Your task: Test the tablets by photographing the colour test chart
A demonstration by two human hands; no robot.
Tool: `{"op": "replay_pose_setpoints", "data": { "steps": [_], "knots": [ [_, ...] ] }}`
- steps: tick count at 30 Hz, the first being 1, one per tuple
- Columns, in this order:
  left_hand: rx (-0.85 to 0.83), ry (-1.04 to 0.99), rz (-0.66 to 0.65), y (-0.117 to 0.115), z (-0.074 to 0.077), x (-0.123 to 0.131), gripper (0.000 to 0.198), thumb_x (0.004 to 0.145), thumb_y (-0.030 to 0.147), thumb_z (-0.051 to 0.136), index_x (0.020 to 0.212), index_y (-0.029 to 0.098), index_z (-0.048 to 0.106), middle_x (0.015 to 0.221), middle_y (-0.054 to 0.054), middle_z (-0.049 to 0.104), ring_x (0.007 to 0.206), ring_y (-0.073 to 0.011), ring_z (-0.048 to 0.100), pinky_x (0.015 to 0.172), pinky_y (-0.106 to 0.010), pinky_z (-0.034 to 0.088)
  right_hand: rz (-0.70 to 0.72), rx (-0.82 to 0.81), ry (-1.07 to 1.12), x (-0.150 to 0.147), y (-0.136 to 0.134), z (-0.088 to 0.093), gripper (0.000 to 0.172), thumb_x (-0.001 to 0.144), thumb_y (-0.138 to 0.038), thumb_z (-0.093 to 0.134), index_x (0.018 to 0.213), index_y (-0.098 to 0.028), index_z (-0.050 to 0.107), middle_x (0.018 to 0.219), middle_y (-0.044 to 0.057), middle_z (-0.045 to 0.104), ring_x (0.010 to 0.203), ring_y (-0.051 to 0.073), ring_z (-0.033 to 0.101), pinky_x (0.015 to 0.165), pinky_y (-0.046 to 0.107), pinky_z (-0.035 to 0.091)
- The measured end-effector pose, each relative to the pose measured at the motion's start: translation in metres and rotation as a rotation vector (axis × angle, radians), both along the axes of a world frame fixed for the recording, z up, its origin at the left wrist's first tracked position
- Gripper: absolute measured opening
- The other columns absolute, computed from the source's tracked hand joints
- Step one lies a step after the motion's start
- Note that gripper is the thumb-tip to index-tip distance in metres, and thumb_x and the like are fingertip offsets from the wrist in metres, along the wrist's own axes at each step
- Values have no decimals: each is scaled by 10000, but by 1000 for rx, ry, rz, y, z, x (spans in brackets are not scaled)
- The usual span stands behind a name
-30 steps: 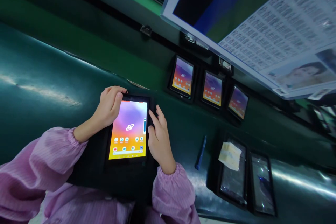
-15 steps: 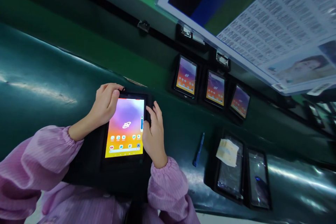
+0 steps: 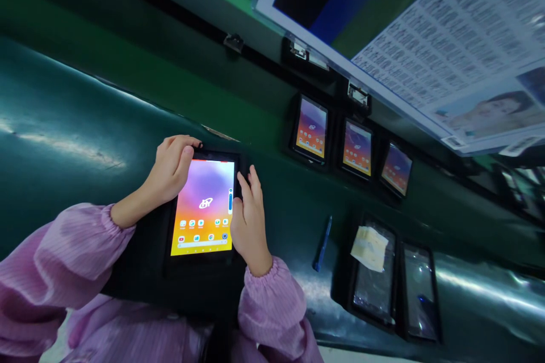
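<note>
A tablet (image 3: pixel 206 181) in a black case lies in front of me, its lit screen purple above and yellow below, with app icons and a blue volume slider at the right. My left hand (image 3: pixel 172 170) is closed around its upper left edge, fingers reaching over the top corner. Along the right edge, my right hand (image 3: pixel 250 224) grips the tablet, the thumb at the screen's side near the slider. Parts of the case edges are hidden under both hands.
On the green belt beyond stand three lit tablets (image 3: pixel 312 127). A blue pen (image 3: pixel 323 243) lies right of my hand. Farther right are two dark trays with glossy film (image 3: pixel 419 289), one bearing a yellowish paper (image 3: pixel 369 248). A printed sheet (image 3: pixel 460 39) overhangs the upper right.
The three lit tablets on the far belt have shifted slightly to the right. My hands and the held tablet have hardly moved.
</note>
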State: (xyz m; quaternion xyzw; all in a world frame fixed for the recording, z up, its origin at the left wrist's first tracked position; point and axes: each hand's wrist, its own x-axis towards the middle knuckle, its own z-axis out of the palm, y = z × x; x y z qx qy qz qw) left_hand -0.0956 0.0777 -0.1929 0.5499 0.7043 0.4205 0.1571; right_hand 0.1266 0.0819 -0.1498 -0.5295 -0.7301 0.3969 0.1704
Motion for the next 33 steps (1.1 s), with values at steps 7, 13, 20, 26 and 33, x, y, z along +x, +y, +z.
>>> {"op": "replay_pose_setpoints", "data": {
  "steps": [7,13,20,26,33],
  "knots": [
    [5,2,2,1,0,0,439,1073,445,273,1137,250,662,1204,-98,740,1242,-305,602,1126,-532,408,-23,-6,29,0,4,-2,551,1033,-244,336,1558,-240,502,1770,16,228,1643,213,201,1353,499,243],
    [2,8,10,1,1,1,436,1072,448,280,1143,246,660,1207,-99,733,1241,-311,596,1124,-531,399,-54,14,74,-7,15,-5,542,1009,-227,358,1517,-212,546,1765,30,242,1631,216,239,1351,471,244],
    [-18,16,6,0,0,0,445,1077,455,270,1165,249,655,1214,-97,724,1243,-306,591,1116,-519,417,-80,-61,143,-5,18,-4,525,1009,-263,388,1499,-266,576,1761,-8,259,1630,209,245,1347,475,247],
    [-22,18,-11,0,1,-2,467,1083,457,259,1175,228,655,1236,-118,720,1253,-310,588,1125,-522,406,153,-141,85,20,23,-2,727,957,-361,607,1641,-338,361,1801,-19,30,1663,253,94,1342,524,200],
    [-32,10,-10,-1,3,0,473,1082,456,244,1177,229,649,1244,-100,721,1257,-280,584,1146,-491,386,402,-256,-32,37,30,10,1188,803,-413,827,1705,-349,56,1781,-9,-190,1656,316,-121,1326,586,160]
  ]
}}
